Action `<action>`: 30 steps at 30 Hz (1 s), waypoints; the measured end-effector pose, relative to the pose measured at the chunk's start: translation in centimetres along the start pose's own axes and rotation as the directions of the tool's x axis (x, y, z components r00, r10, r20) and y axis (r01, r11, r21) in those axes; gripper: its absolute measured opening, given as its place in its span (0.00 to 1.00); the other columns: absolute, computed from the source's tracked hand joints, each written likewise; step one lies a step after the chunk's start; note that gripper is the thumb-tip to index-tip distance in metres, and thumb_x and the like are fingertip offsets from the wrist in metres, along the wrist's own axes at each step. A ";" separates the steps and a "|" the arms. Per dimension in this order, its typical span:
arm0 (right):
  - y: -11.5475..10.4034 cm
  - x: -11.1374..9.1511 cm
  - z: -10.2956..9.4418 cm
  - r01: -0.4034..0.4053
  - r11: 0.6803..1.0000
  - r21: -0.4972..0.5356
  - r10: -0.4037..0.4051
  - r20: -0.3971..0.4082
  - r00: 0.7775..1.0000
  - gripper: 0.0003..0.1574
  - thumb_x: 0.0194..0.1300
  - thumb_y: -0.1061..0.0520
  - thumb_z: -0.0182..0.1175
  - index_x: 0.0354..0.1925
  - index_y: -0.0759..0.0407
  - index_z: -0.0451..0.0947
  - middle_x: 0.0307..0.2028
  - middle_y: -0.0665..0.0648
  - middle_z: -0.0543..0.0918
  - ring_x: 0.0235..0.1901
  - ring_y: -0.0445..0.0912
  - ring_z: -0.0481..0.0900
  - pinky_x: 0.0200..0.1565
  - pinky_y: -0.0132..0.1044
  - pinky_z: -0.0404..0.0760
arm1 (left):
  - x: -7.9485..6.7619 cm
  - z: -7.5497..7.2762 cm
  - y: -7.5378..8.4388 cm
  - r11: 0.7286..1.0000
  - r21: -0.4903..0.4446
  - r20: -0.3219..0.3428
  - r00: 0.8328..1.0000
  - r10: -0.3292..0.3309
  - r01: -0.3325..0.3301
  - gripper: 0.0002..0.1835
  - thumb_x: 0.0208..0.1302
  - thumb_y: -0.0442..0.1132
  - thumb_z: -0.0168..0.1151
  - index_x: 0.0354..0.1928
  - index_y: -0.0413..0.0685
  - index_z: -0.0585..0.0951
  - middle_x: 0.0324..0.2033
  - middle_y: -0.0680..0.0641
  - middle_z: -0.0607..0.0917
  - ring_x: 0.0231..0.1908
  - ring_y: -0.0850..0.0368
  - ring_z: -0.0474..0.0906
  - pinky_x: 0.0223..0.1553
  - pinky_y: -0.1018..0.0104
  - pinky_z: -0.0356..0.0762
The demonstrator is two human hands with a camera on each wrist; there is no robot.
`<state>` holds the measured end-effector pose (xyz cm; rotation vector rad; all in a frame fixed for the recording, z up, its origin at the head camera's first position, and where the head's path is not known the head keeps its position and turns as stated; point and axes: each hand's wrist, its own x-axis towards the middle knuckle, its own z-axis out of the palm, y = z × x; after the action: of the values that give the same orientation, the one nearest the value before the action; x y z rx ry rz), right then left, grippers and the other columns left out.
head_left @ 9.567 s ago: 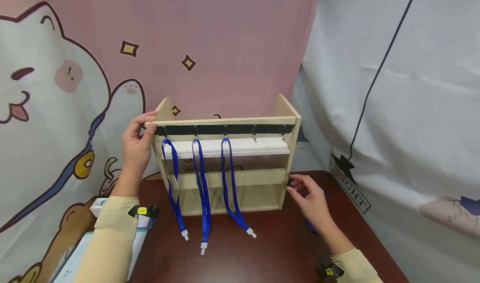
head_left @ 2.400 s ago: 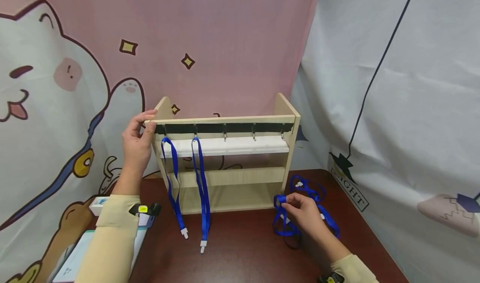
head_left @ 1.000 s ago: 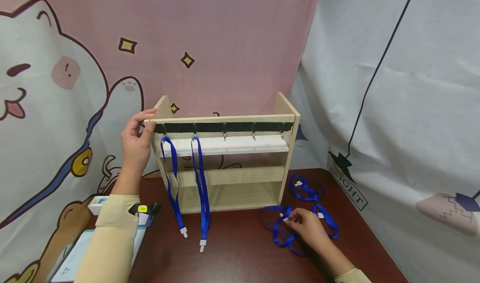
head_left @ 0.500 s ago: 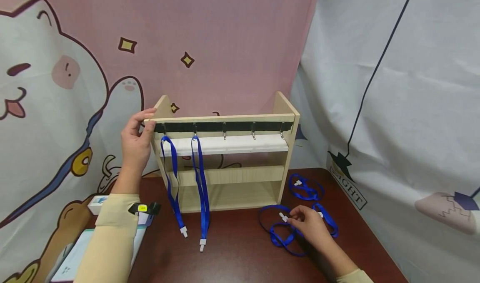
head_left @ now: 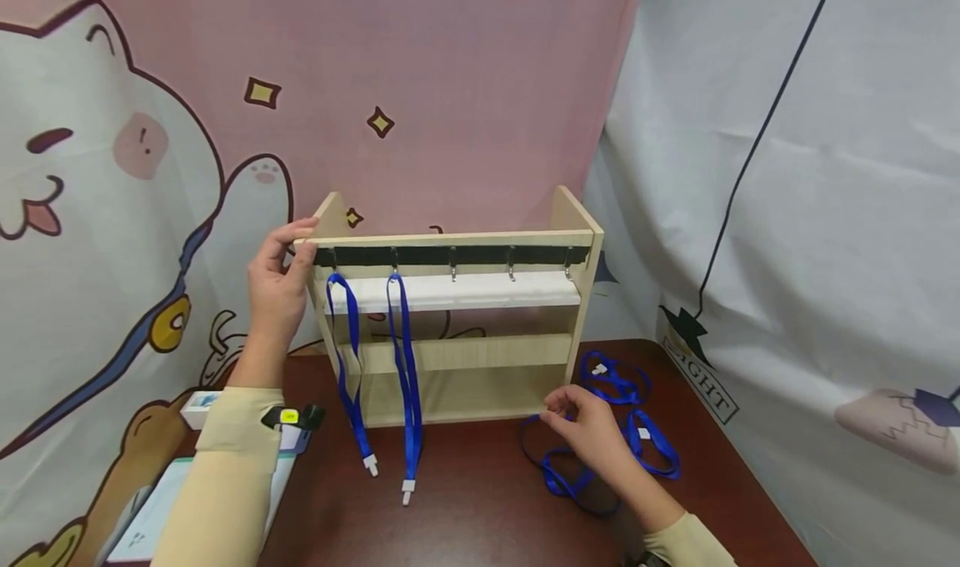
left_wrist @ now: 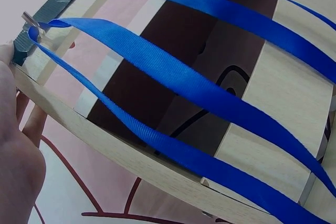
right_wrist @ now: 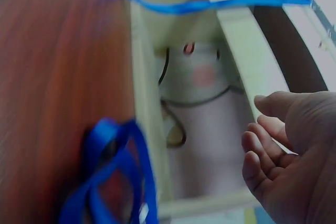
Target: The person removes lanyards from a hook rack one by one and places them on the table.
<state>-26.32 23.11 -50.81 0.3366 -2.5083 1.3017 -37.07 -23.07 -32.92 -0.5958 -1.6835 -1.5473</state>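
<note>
A wooden rack [head_left: 495, 350] stands on the table with a row of metal hooks along its black strip [head_left: 480, 255]. My left hand [head_left: 276, 292] grips its upper left corner, thumb in front. One blue lanyard [head_left: 352, 325] hangs from the leftmost hook and a second blue lanyard [head_left: 410, 375] from the hook beside it, white clips low. My right hand [head_left: 588, 425], fingers loosely bent and holding nothing, is in the air by the rack's lower right corner. Below it a loosely looped blue lanyard [head_left: 558, 484] lies on the table, partly hidden by the hand.
Two more blue lanyards lie coiled at the right, one lanyard [head_left: 611, 388] behind the other lanyard [head_left: 656, 449]. White and pale blue boxes [head_left: 168, 500] sit at the left, partly behind the left sleeve. Printed cloth hangs behind and to the right.
The lanyard formerly on the middle hook now lies on the table at the right. My right hand has let go of its clip and risen toward the rack. The left hand stays put.
</note>
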 end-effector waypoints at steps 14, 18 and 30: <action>-10.1 5.3 6.7 0.278 0.938 0.206 -0.277 -0.035 0.960 0.21 0.69 0.62 0.78 0.57 0.64 0.86 0.42 0.58 0.88 0.37 0.44 0.85 0.35 0.34 0.84 | 0.1 -0.2 -0.2 1.000 0.031 0.009 1.000 0.005 -0.005 0.15 0.83 0.37 0.64 0.61 0.33 0.83 0.68 0.47 0.85 0.71 0.50 0.76 0.60 0.66 0.85; -12.5 6.4 9.2 0.344 0.911 0.226 -0.339 -0.064 0.939 0.25 0.69 0.62 0.78 0.62 0.65 0.85 0.44 0.63 0.87 0.37 0.45 0.85 0.35 0.34 0.85 | 0.1 -0.1 -0.2 1.000 0.022 0.006 1.000 0.009 -0.009 0.14 0.83 0.35 0.64 0.60 0.32 0.83 0.67 0.46 0.85 0.71 0.50 0.76 0.60 0.67 0.85; -15.9 8.6 13.8 0.239 0.921 0.309 -0.222 -0.091 0.971 0.25 0.72 0.61 0.76 0.65 0.65 0.86 0.41 0.56 0.86 0.36 0.42 0.83 0.38 0.31 0.85 | 0.0 0.1 -0.1 1.000 0.013 0.003 1.000 0.008 -0.008 0.13 0.82 0.34 0.64 0.60 0.33 0.83 0.67 0.45 0.85 0.70 0.50 0.76 0.61 0.66 0.85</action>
<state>-31.02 2.23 -43.24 0.6378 -2.1311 1.5892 -37.16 -23.03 -32.95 -0.5979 -1.6905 -1.5290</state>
